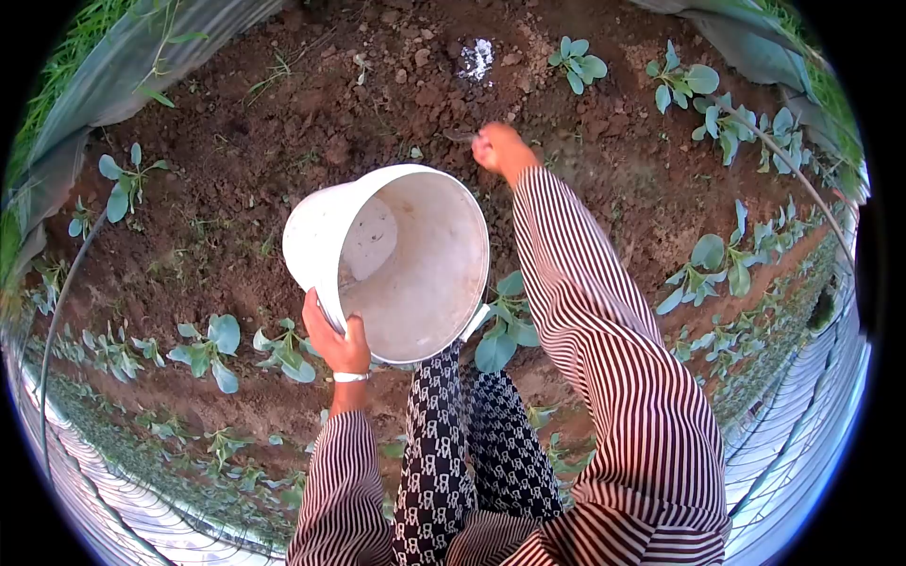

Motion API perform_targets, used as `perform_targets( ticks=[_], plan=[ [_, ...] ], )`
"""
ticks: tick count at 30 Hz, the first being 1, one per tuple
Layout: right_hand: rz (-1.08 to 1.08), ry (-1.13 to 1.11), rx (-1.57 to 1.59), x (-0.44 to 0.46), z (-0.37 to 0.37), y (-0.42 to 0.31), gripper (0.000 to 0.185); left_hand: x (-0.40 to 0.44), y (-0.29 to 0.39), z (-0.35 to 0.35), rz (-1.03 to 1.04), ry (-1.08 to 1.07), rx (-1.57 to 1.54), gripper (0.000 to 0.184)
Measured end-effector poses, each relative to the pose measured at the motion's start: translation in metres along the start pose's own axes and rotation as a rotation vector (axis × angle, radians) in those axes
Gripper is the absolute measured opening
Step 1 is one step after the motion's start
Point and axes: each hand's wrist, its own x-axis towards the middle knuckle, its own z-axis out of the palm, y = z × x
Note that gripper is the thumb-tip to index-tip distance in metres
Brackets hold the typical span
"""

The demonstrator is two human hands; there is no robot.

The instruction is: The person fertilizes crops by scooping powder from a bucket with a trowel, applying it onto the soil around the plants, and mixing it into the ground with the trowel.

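My left hand (pixel 338 347) is closed on the rim of a white plastic bucket (pixel 311 231), with the thumb inside and the fingers outside. The bucket is tilted with its mouth toward me; a little residue shows near its bottom. Ahead of the bucket, my right hand (pixel 503 151) is closed on a small spoon (pixel 460 137), blurred and mostly hidden by the fist. Beyond that hand, a patch of white powder (pixel 477 59) lies on the brown soil (pixel 387 108). A leafy seedling (pixel 578 64) grows to the right of the powder.
More seedlings (pixel 681 80) grow in rows at right, and others (pixel 209 351) stand at left. Another seedling (pixel 505 330) is close by the bucket and my legs. Thin hoops (pixel 788 160) arch over the bed, with plastic sheeting (pixel 175 57) along the far edge.
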Motion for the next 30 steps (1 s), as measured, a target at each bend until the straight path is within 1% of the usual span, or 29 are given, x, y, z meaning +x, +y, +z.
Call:
perform_targets(
  ticks=[3, 4, 5, 7, 8, 11, 13, 15, 18, 19, 21, 24, 25, 26, 27, 28, 29, 30],
  plan=[
    [0.108, -0.037, 0.194, 0.039, 0.018, -0.049, 0.015, 0.000, -0.001, -0.001, -0.017, -0.002, -0.034, 0.065],
    [0.115, -0.088, 0.304, 0.007, 0.021, -0.054, 0.017, 0.001, -0.003, -0.002, -0.035, -0.008, -0.053, 0.066],
    [0.113, -0.102, 0.300, -0.007, 0.021, -0.063, 0.015, 0.002, -0.004, -0.002, -0.042, -0.001, -0.073, 0.065],
    [0.115, -0.124, 0.304, -0.010, -0.001, -0.081, 0.012, 0.002, -0.004, -0.003, -0.055, 0.000, -0.106, 0.065],
    [0.057, -0.109, 0.301, -0.010, -0.004, -0.086, 0.007, 0.002, -0.006, -0.003, -0.038, 0.004, -0.095, 0.065],
    [-0.097, -0.012, -0.116, -0.048, -0.004, -0.079, 0.007, 0.004, -0.003, -0.002, -0.026, 0.000, -0.055, 0.064],
    [0.108, -0.051, -0.130, -0.042, -0.018, -0.065, 0.010, 0.004, 0.001, -0.001, -0.024, 0.006, -0.061, 0.064],
    [0.187, -0.166, -0.003, -0.039, -0.024, -0.040, 0.012, 0.003, 0.002, 0.001, -0.009, 0.004, -0.043, 0.064],
    [0.205, -0.251, 0.061, -0.039, 0.010, -0.031, 0.013, -0.003, 0.003, 0.006, -0.021, 0.008, -0.052, 0.065],
    [0.017, -0.170, 0.050, -0.028, 0.021, -0.034, 0.028, -0.003, 0.003, 0.009, -0.011, 0.007, -0.052, 0.064],
    [0.077, -0.231, 0.264, -0.013, 0.029, -0.059, 0.026, -0.006, 0.006, 0.011, 0.000, 0.010, -0.043, 0.063],
    [-0.037, -0.343, 0.422, -0.005, 0.002, -0.071, 0.011, -0.006, 0.008, 0.013, 0.018, 0.033, -0.018, 0.062],
    [0.000, -0.330, 0.341, -0.009, -0.006, -0.073, 0.011, -0.009, 0.011, 0.016, 0.012, 0.031, -0.026, 0.062],
    [0.038, -0.311, 0.262, -0.010, -0.019, -0.074, 0.012, -0.011, 0.009, 0.018, 0.046, 0.038, 0.035, 0.062],
    [0.078, -0.288, 0.186, -0.027, -0.028, -0.070, 0.012, -0.014, 0.010, 0.021, 0.051, 0.038, 0.041, 0.063],
    [-0.040, -0.237, 0.062, -0.048, -0.038, -0.057, 0.013, -0.017, 0.012, 0.025, 0.058, 0.047, 0.046, 0.064],
    [-0.094, -0.324, 0.032, -0.065, -0.057, -0.046, 0.014, -0.018, 0.015, 0.029, 0.065, 0.064, 0.051, 0.065],
    [-0.215, -0.388, -0.048, -0.088, -0.077, -0.031, 0.019, -0.020, 0.013, 0.035, 0.088, 0.074, 0.046, 0.065]
  ],
)
